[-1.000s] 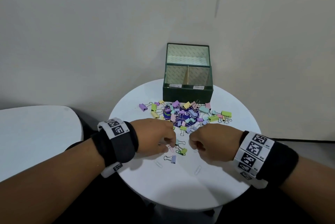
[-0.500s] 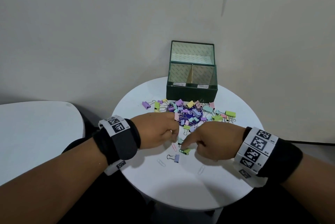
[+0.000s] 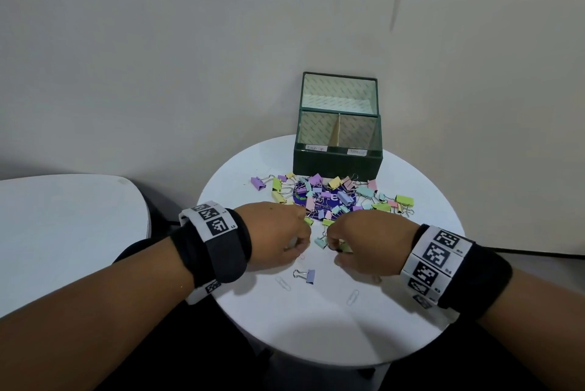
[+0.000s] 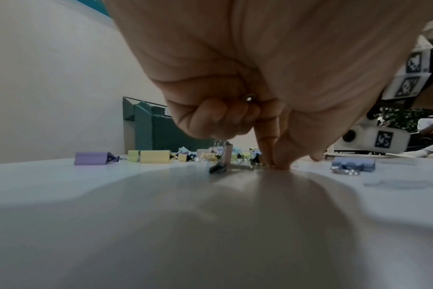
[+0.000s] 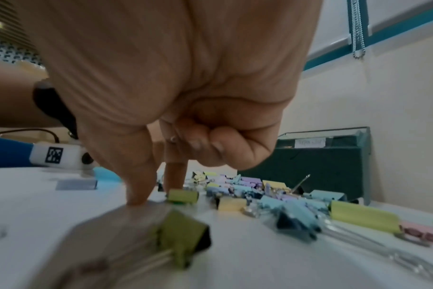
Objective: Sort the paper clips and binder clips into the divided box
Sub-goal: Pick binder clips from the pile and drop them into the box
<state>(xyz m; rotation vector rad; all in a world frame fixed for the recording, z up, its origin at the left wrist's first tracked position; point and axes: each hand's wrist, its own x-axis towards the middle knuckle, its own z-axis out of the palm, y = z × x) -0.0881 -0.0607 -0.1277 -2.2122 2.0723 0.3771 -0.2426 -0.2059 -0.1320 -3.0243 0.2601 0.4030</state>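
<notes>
Both grips are curling: left hand (image 3: pixel 278 235) pinching down on the bench (image 3: pixel 316 327), right hand (image 3: pixel 364 243) pinching among binder clips (image 3: pixel 329 196), holdings unclear.

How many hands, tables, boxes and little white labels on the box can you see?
Hands: 2, the left hand and the right hand
Tables: 2, the round table and the other white table
Boxes: 1, the green divided box
Labels: 2, the left label and the right label
Total: 7

Both curled hands (image 3: pixel 319 240) work beside the binder clips (image 3: pixel 329 194)
</notes>
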